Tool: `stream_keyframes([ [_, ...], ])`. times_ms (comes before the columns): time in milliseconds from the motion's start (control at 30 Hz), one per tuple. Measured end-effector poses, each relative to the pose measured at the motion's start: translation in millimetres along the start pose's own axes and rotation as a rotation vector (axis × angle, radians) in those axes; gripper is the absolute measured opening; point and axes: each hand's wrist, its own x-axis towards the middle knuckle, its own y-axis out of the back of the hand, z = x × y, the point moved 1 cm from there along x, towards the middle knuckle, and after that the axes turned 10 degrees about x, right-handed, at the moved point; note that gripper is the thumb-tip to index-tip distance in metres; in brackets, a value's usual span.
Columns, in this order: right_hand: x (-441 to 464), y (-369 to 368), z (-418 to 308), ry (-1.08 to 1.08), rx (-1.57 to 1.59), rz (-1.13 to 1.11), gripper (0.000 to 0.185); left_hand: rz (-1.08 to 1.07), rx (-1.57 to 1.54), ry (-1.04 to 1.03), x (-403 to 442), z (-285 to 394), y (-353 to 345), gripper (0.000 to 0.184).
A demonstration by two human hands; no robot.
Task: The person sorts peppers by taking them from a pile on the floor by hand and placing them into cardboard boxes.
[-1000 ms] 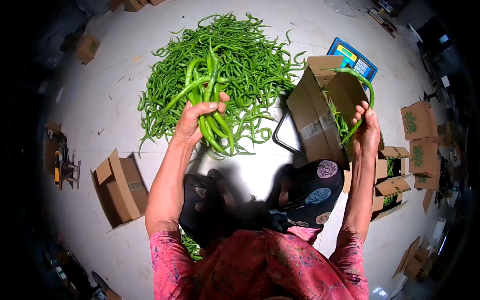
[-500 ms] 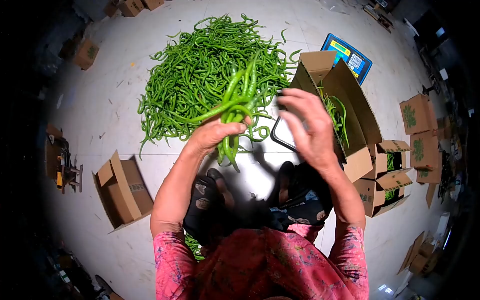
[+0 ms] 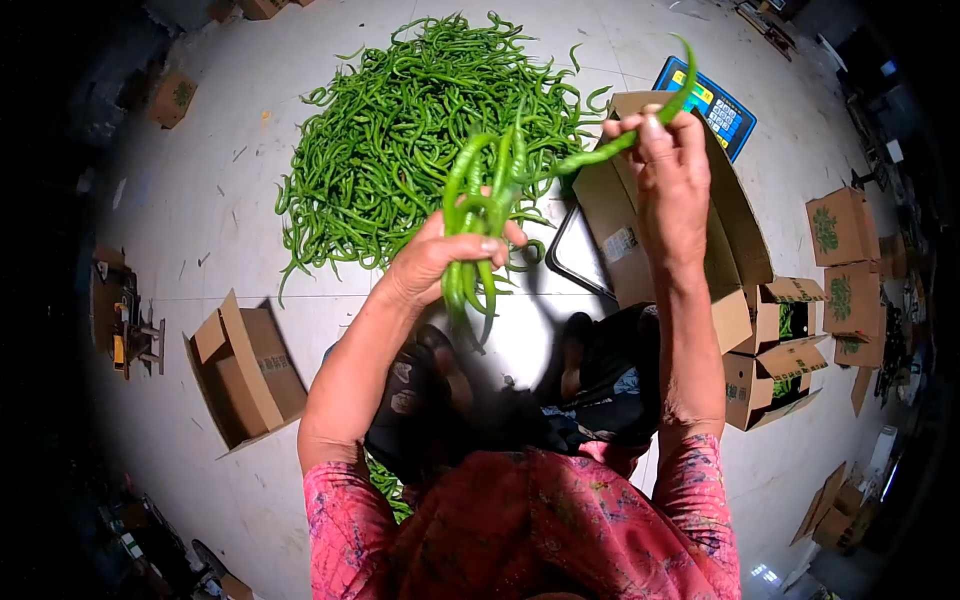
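Note:
My left hand (image 3: 440,255) is closed round a bunch of long green chili peppers (image 3: 470,205), held upright in front of the big pepper pile (image 3: 400,150) on the floor. Between the thumb and fingers of my right hand (image 3: 668,190) is one long, curved green chili pepper (image 3: 605,153), its tip pointing up and away. This hand is over the open cardboard box (image 3: 740,200) on the right, whose contents are mostly hidden behind the hand and forearm.
A blue scale display (image 3: 730,118) stands behind the box, with a metal-edged platform (image 3: 575,262) beside it. Smaller open boxes (image 3: 740,385) with peppers are at right. Another open box (image 3: 265,400) lies at left. More peppers (image 3: 385,485) show beneath me.
My right hand has moved up and right, and now grips a single chili pepper; its fingers were loose and blurred before. My left hand keeps the bunch, shifted slightly right.

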Motion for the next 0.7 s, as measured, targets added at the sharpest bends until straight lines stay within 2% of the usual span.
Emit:
stream_keyframes([
  [167,19,44,27,-0.221,0.431,0.226,0.021,0.021,-0.266,-0.062,3,-1,11,0.065],
  [267,14,61,51,-0.432,0.509,0.112,0.016,0.041,-0.415,-0.078,5,-4,14,0.058],
  [333,3,48,57,-0.584,0.546,0.04,0.009,0.046,-0.468,-0.08,7,-4,12,0.056],
  [467,-15,23,67,-0.679,0.431,-0.086,0.011,0.073,-0.469,-0.083,13,-10,13,0.049],
  [600,-27,7,76,-0.796,0.262,-0.125,0.018,0.214,-0.322,-0.044,15,-12,11,0.04],
  [633,-29,5,76,-0.793,0.284,-0.205,0.021,0.242,-0.273,-0.067,16,-12,7,0.038],
  [700,-32,-3,70,-0.788,0.188,-0.222,0.023,0.256,-0.197,-0.069,16,-14,4,0.041],
])
